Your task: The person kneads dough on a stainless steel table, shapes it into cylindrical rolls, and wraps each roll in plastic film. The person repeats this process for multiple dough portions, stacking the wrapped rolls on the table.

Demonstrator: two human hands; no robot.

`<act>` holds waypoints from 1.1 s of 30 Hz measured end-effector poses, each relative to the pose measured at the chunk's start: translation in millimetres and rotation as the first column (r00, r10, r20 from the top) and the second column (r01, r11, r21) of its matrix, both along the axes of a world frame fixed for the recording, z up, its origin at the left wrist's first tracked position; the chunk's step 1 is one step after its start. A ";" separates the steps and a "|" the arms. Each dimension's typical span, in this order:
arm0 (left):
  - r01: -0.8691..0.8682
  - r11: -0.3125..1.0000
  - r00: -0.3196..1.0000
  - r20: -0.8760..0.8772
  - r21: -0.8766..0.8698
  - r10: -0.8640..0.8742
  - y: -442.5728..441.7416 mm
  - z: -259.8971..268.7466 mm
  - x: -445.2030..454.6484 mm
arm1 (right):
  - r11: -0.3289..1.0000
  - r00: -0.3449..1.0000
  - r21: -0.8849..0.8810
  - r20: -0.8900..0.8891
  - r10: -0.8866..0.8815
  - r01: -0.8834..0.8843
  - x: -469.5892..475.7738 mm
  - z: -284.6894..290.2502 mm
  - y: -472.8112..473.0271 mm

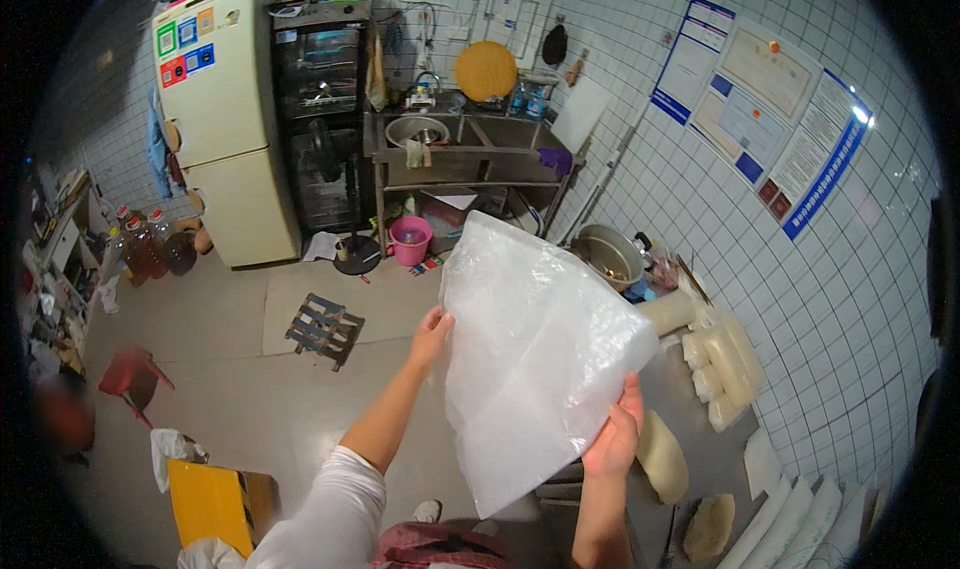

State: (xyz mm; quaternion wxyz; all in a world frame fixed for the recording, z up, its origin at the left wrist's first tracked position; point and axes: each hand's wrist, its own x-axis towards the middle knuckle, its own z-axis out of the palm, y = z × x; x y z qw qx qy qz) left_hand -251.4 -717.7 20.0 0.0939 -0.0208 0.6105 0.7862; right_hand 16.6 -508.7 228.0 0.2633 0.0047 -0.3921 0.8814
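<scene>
Both hands hold up a large, whitish translucent plastic sheet or flat bag (540,344) in front of me. My left hand (433,334) pinches its left edge between thumb and fingers. At the lower right edge, my right hand (616,430) grips it, with the fingers partly behind the plastic. Just beyond my right hand, a long pale piece of dough (661,458) lies on the worktop (709,449). A smaller flat pale piece (709,525) rests nearer to me. Several wrapped pale rolls (724,363) are stacked against the tiled wall.
A large metal pot (611,254) stands behind the plastic. At the back are a steel sink (480,165), a pink bucket (410,240) and a refrigerator (225,119). A slatted stool (325,330), a red stool (135,378) and a yellow box (210,505) stand on the floor.
</scene>
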 end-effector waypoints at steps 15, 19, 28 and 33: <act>-0.167 0.877 0.780 -0.604 -0.451 -0.162 -72.2 141.9 -40.0 | 0.602 0.545 0.623 0.766 -0.341 -0.499 53.7 -226.5 30.7; -0.332 0.656 0.188 -0.729 -0.678 -0.659 -68.1 190.7 -5.1 | 0.239 0.709 0.863 0.502 -0.495 -0.445 2.6 -168.0 -7.3; -0.358 0.387 -0.100 -0.378 -0.849 -0.921 -102.6 263.4 68.5 | -0.284 0.925 0.915 0.341 0.165 -0.287 -151.4 -33.1 -82.4; -0.452 -0.001 0.300 -0.151 -0.892 -0.942 -198.1 273.0 60.4 | -0.707 0.940 0.696 0.313 0.138 -0.128 -170.3 -76.9 -87.4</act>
